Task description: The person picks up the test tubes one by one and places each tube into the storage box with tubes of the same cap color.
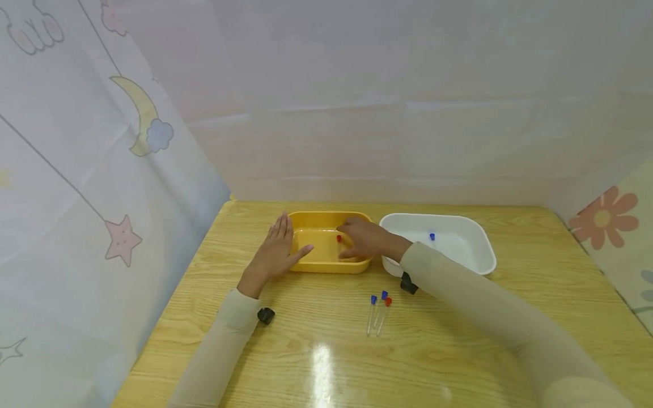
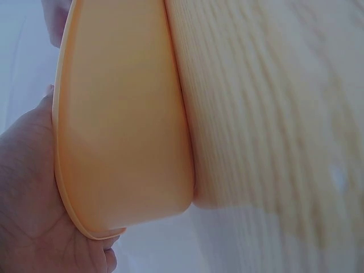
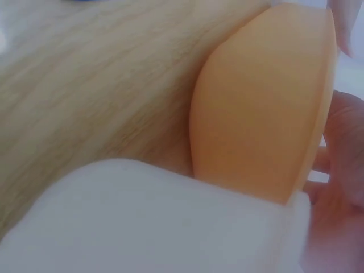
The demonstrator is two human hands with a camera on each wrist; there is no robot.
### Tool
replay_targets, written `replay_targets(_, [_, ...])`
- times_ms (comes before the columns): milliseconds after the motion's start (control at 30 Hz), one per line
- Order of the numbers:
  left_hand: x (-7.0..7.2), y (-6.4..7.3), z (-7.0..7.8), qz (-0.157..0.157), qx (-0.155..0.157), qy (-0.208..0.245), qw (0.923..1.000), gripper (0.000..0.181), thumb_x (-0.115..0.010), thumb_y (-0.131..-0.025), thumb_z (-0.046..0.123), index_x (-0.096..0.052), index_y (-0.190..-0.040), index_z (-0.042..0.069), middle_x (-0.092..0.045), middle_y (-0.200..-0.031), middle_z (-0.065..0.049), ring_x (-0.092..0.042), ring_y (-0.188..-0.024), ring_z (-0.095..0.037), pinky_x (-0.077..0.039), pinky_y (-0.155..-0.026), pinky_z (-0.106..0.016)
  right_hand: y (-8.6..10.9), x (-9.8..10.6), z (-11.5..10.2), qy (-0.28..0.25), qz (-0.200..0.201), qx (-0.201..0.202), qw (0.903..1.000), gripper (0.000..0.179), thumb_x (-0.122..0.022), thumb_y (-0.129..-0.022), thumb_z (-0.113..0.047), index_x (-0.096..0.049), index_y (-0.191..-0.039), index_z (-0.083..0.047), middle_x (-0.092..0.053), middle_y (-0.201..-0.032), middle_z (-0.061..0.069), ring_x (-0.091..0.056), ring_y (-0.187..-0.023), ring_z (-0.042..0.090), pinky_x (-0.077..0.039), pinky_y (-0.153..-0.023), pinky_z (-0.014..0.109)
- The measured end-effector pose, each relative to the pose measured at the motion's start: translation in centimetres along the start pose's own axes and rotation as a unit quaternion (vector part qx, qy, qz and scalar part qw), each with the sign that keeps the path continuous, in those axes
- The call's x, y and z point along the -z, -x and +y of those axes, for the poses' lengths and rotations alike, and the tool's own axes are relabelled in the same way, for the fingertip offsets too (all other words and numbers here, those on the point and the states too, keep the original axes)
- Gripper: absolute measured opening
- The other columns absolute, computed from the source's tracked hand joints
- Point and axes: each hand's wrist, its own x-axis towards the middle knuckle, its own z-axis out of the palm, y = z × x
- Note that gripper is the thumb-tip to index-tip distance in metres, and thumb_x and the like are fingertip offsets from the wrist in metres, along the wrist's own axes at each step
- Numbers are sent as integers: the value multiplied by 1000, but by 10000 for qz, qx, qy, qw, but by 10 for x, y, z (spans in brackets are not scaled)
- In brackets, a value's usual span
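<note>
A yellow tray [image 1: 329, 267] stands on the wooden table. My left hand [image 1: 272, 252] rests at its left end, fingers straight along the rim and thumb spread over the near corner. In the left wrist view the palm [image 2: 25, 187] lies against the rim. Over the tray's right end reaches my right hand [image 1: 364, 238], thumb and fingers spread apart. Between their tips a clear tube with a red cap [image 1: 339, 238] stands out inside the tray; no grip on it shows. The right wrist view shows this hand [image 3: 344, 153] beyond the rim, its fingertips hidden.
A white tray [image 1: 487, 262] sits right of the yellow one, under the right forearm, with a blue-capped tube [image 1: 432, 236] inside. On the table nearer me lie two blue-capped tubes [image 1: 371, 314] and one red-capped tube [image 1: 384, 317]. Patterned cloth [image 1: 326, 141] hangs behind.
</note>
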Motion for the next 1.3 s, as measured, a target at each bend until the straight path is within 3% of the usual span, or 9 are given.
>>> replay_targets(233, [1, 0, 0, -37, 10, -16, 10000, 102, -30, -101, 71, 3, -159, -7, 16, -166, -20, 8, -155, -33, -2, -124, -48, 10, 6, 0, -193, 211, -108, 9995, 73, -79, -88, -45, -57, -142, 0, -56, -139, 21, -55, -124, 35, -52, -98, 46])
replay_targets(433, [2, 1, 2, -43, -9, 10, 10000, 101, -32, -102, 69, 3, -158, -7, 16, -166, -21, 7, -155, -34, -2, -124, -48, 19, 9, -1, -454, 361, -45, 9983, 72, -80, -88, -42, -57, -142, 1, -56, -139, 20, -55, -123, 34, -51, -98, 46])
replay_targets(733, [2, 0, 3, -11, -16, 27, 10000, 101, -32, -102, 69, 2, -158, -7, 13, -166, -23, 6, -155, -35, -3, -124, -49, 30, 11, -3, -361, 541, 168, 9977, 72, -79, -88, -44, -57, -141, 1, -56, -138, 20, -59, -112, 29, -56, -89, 41])
replay_targets(967, [2, -2, 3, 26, -52, 12, 10000, 100, -31, -103, 69, 0, -158, -8, 11, -166, -24, 4, -155, -36, -5, -124, -50, 36, 14, -6, -269, 582, 152, 9978, 73, -77, -89, -45, -56, -143, -1, -57, -136, 20, -60, -111, 29, -56, -88, 42])
replay_targets(1300, [0, -4, 3, 31, -68, -6, 10000, 101, -31, -102, 70, -1, -158, -8, 9, -167, -25, 6, -155, -34, -4, -124, -49, 47, 17, -8, -408, 619, 168, 9971, 69, -78, -89, -42, -57, -143, -5, -56, -140, 18, -55, -123, 33, -53, -96, 46])
